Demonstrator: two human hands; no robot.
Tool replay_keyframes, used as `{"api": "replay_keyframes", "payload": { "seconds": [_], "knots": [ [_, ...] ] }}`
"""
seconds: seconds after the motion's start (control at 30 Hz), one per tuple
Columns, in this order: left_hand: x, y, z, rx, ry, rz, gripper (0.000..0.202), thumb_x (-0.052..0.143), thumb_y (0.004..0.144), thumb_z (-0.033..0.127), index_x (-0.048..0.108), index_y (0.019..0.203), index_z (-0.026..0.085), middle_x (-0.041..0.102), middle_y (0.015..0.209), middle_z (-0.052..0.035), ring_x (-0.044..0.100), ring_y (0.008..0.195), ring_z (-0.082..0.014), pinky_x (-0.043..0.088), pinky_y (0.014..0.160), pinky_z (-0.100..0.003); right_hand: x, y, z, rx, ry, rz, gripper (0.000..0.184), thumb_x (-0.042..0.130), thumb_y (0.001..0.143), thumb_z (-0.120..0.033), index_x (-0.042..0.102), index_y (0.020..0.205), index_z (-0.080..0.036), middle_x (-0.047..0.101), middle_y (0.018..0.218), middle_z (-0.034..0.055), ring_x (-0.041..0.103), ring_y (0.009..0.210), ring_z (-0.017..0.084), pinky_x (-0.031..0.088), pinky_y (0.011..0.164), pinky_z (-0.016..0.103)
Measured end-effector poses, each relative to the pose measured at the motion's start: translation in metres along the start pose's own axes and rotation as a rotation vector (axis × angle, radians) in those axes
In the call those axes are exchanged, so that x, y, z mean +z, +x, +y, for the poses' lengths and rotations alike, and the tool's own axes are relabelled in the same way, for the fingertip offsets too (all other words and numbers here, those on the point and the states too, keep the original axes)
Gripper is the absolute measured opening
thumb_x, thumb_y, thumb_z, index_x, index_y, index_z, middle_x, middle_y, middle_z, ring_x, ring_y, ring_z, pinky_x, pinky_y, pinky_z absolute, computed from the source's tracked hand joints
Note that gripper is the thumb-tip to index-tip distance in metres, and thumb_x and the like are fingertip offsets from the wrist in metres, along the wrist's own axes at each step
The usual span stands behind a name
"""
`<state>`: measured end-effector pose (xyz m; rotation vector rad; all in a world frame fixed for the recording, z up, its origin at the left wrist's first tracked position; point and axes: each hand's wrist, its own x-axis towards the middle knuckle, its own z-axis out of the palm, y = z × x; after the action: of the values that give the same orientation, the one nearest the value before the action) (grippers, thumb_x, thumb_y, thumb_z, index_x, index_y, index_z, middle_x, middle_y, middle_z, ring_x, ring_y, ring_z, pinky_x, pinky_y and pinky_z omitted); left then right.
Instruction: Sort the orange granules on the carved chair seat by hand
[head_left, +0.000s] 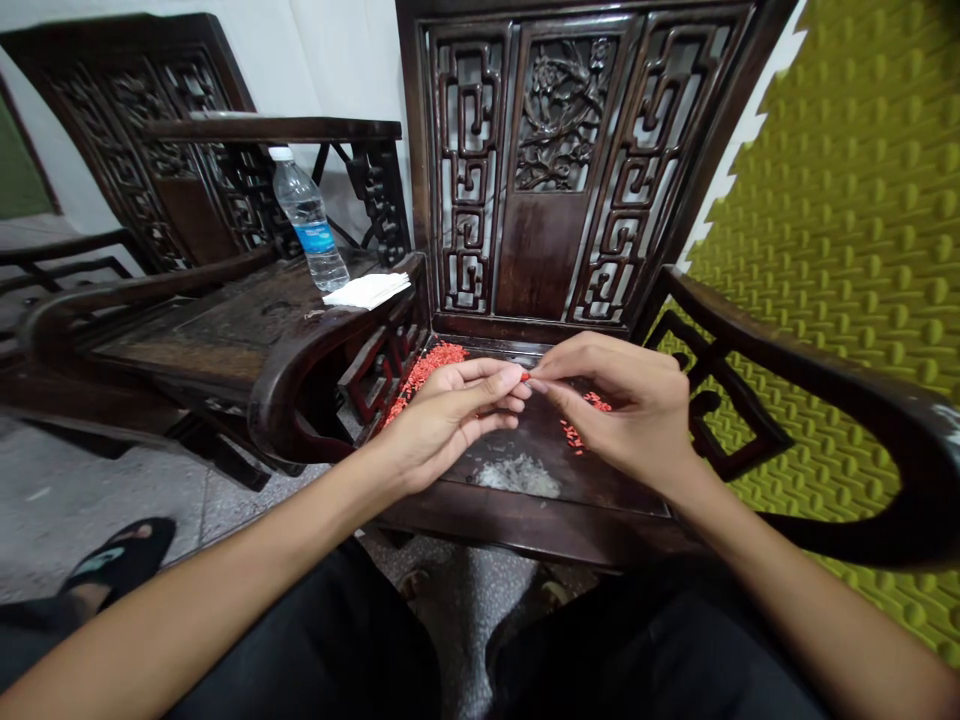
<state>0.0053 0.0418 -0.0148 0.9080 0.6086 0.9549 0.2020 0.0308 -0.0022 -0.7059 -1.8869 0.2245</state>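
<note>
Small red piece pinched in left hand above chair seat; tip met by right hand, grip there unclear. Piece could be lost near red pile if pinch is loosened or tip tugged hard.

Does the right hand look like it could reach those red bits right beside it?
Probably yes: the right hand is close to those red bits on the seat, and nothing seems to block the way, though its fingertips are busy at a small red piece.

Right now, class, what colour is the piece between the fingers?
The piece is red; see the head view.
</note>
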Motion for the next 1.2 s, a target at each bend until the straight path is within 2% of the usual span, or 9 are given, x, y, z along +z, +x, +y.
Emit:
{"api": "replay_keyframes", "payload": {
  "seconds": [0.47,0.7,0.8,0.93,1.1,1.2],
  "knots": [
    [-0.001,0.0,-0.003,-0.022,-0.028,0.012,0.017,0.085,0.082,0.024,0.075,0.088,0.012,0.073,0.085,-0.0039,0.066,0.076,-0.0098,0.055,0.074,-0.022,0.004,-0.001,0.005,0.01,0.059,0.0,0.008,0.074,0.09,-0.021,0.079,0.086,-0.024,0.079,0.085,0.005,0.073,0.08,0.02,0.06,0.072,0.035],
    [-0.005,0.0,-0.003,0.009,0.041,0.005,0.021,0.086,0.082,0.028,0.076,0.088,0.011,0.073,0.084,-0.0037,0.065,0.076,-0.0094,0.054,0.077,-0.023,0.008,-0.003,0.011,0.023,0.104,0.028,0.005,0.077,0.09,-0.026,0.081,0.087,-0.024,0.08,0.086,0.0047,0.074,0.08,0.02,0.061,0.073,0.035],
    [-0.006,0.002,-0.003,0.063,0.084,0.003,0.022,0.086,0.082,0.031,0.077,0.089,0.012,0.073,0.083,-0.0034,0.065,0.077,-0.0091,0.054,0.078,-0.023,0.01,-0.004,0.012,0.015,0.108,0.043,0.004,0.078,0.089,-0.023,0.081,0.091,-0.023,0.08,0.088,0.0041,0.073,0.081,0.018,0.06,0.074,0.033],
    [-0.003,0.001,0.0,0.088,0.103,0.015,0.023,0.087,0.081,0.032,0.078,0.087,0.012,0.073,0.082,-0.003,0.064,0.075,-0.0086,0.054,0.077,-0.022,0.012,-0.004,0.013,0.094,0.152,0.063,0.014,0.078,0.089,-0.024,0.08,0.102,-0.022,0.079,0.087,0.0035,0.072,0.076,0.017,0.06,0.07,0.031],
    [-0.002,-0.001,0.001,0.088,0.092,0.025,0.022,0.087,0.08,0.03,0.077,0.087,0.012,0.072,0.08,-0.0021,0.064,0.073,-0.0077,0.053,0.075,-0.02,0.011,-0.003,0.014,0.088,0.113,0.08,0.004,0.078,0.088,-0.023,0.08,0.091,-0.02,0.079,0.086,0.0043,0.071,0.077,0.017,0.057,0.069,0.031],
    [-0.002,0.0,0.001,0.084,0.088,0.021,0.023,0.087,0.08,0.031,0.077,0.087,0.012,0.072,0.08,-0.0021,0.064,0.073,-0.0077,0.054,0.075,-0.02,0.011,-0.002,0.013,0.062,0.106,0.062,0.003,0.077,0.089,-0.021,0.08,0.09,-0.02,0.079,0.085,0.0038,0.071,0.076,0.016,0.056,0.069,0.031]
  ]
}}
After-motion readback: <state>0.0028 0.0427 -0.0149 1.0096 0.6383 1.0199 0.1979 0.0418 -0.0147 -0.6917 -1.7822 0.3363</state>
